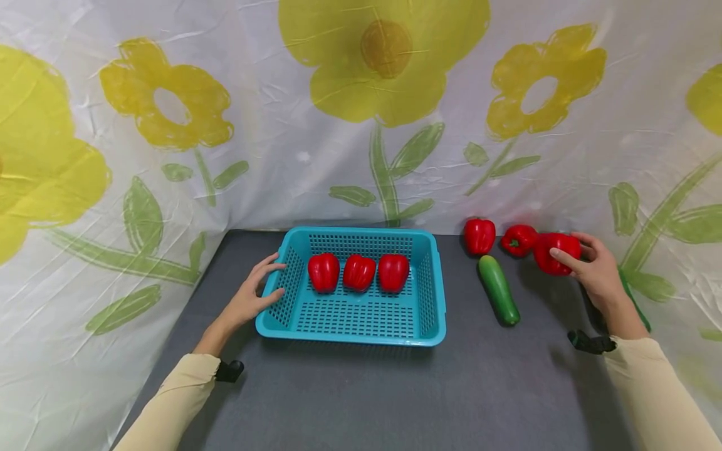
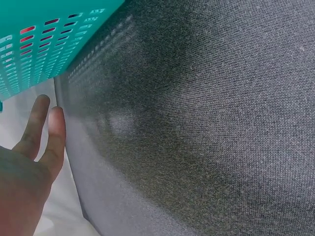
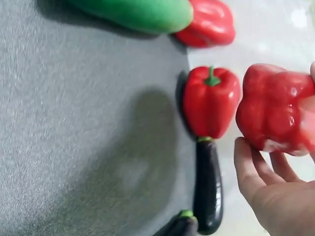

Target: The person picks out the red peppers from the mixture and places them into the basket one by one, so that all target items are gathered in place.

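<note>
My right hand [image 1: 600,279] holds a red bell pepper [image 1: 553,254] between thumb and fingers, raised off the table at the right, as its shadow shows. In the right wrist view the held pepper [image 3: 275,108] is beside a second red pepper [image 3: 211,101] with a green stem. Over at the blue plastic basket [image 1: 352,338], my left hand [image 1: 251,297] has its fingers spread at the left rim; whether they touch it I cannot tell. Three red peppers [image 1: 324,273] lie in a row inside that basket.
Right of the basket are a red pepper [image 1: 479,236], another pepper [image 1: 519,240] and a green cucumber [image 1: 499,290]. Eggplants [image 3: 209,187] lie near my right hand, mostly hidden from the head view. A flowered white cloth [image 1: 259,156] hangs behind the dark table [image 1: 395,401].
</note>
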Demonstrator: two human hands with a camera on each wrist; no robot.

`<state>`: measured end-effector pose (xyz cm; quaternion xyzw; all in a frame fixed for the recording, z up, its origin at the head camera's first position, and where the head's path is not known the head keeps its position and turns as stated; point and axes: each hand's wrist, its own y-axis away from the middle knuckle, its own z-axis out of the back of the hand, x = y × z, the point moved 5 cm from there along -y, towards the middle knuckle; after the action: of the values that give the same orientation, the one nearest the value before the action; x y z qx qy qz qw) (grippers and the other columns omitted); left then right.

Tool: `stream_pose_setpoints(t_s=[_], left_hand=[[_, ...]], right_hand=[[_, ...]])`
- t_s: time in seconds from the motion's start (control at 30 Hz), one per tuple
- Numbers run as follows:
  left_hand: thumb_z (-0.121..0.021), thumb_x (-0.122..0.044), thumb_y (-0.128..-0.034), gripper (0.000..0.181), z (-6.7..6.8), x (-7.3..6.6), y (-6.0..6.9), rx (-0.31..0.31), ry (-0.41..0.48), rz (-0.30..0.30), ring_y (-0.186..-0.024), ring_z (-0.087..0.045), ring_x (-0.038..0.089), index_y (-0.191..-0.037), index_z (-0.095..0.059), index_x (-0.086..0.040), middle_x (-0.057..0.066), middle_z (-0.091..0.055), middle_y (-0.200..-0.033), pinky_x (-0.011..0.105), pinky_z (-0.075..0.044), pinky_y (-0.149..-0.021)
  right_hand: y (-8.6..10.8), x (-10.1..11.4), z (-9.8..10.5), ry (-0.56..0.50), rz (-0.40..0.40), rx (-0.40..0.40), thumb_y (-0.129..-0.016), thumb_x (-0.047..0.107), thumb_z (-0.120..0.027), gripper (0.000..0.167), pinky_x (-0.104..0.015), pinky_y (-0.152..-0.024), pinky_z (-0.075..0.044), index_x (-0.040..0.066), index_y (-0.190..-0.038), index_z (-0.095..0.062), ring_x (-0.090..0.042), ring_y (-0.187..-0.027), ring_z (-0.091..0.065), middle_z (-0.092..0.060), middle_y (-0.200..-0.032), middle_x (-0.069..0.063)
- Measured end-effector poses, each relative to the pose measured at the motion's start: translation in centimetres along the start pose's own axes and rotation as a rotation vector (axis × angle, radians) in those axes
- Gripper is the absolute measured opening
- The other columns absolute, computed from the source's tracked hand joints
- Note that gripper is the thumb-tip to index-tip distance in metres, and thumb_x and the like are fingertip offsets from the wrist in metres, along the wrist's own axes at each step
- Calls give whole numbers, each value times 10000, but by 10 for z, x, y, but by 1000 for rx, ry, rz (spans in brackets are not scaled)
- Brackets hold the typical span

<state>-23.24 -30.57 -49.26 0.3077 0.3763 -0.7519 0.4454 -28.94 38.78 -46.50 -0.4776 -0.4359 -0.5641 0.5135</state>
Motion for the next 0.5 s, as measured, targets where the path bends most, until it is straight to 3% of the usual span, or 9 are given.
stream_pose_setpoints(t_s=[0.27,0.5], left_hand=[[-652,42,-952,522,-1,0,1,-1,-18,1,-1276,-460,506,-1438,-464,55,233,-189,-1624,666,-443,-915],[-650,38,-955,516,-1,0,1,-5,-19,6,-1258,-479,505,-1436,-463,57,221,-188,-1628,666,-442,-910]], right_hand=[[11,17,-15,-87,62,30,-969,86,-702,475,-173,-709,-535,256,-1361,-496,-110,-1049,-510,-506,-1234,37],[18,31,-38,-103,83,84,-978,95,-689,532,-207,-722,-548,217,-1446,-467,-125,-1088,-524,-482,-1318,-8]])
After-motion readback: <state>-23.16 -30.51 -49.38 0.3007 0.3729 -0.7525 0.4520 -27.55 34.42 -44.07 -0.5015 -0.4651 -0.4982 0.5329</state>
